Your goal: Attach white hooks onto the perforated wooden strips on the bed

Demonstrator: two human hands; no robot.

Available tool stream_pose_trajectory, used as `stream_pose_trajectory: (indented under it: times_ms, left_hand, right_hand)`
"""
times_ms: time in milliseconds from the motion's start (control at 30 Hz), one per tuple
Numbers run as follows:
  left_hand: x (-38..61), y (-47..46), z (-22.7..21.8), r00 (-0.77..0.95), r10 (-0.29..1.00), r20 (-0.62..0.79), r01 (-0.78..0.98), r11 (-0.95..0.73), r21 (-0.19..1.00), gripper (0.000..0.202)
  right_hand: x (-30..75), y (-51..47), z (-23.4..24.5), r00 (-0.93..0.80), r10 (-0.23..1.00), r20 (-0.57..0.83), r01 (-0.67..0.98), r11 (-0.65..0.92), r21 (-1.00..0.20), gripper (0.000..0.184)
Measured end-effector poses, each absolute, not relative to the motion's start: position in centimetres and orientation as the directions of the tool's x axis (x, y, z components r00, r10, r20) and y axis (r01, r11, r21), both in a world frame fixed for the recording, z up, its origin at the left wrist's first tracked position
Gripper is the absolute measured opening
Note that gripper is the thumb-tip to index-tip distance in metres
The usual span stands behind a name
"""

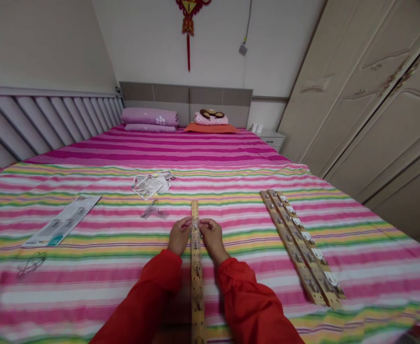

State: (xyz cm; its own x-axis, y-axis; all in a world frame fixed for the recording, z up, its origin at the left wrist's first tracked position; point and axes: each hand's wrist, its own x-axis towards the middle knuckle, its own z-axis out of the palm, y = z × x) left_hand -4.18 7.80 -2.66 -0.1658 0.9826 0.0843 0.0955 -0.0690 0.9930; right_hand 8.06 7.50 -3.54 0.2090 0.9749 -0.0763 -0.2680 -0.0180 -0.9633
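Pinching metal fitting (pixel 195 224) on narrow pale wooden strip (pixel 196 282) — left hand (pixel 179 236), right hand (pixel 212 239); fingers of both clenched on it

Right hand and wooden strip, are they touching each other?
Touching. The head view shows the fingertips of the right hand against the edge of the wooden strip, near its far end.

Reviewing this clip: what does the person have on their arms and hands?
The left sleeve and right sleeve are bright red, loose and slightly shiny, gathered at the wrists. The left hand and right hand are bare, with no gloves.
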Motion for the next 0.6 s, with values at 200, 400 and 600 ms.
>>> stream_pose_trajectory:
  times_ms: [200, 400, 600]
  left_hand:
    - [-4.7, 7.6, -2.4, -0.061, 0.982, 0.180, 0.316, -0.152, 0.936, 0.032]
    - [-4.9, 8.3, -3.5, 0.037, 0.972, 0.233, 0.412, -0.227, 0.883, 0.035]
    - [-4.7, 8.5, -3.9, 0.052, 0.978, 0.200, 0.388, -0.204, 0.899, 0.035]
  right_hand:
    - [8.6, 7.1, -3.4, 0.107, 0.971, 0.212, 0.134, 0.198, -0.971, 0.028]
    - [8.8, 7.5, -3.7, 0.004, 0.975, 0.222, 0.440, 0.198, -0.876, 0.040]
    - [8.7, 7.9, -4.0, -0.038, 0.983, 0.180, 0.521, 0.173, -0.836, 0.041]
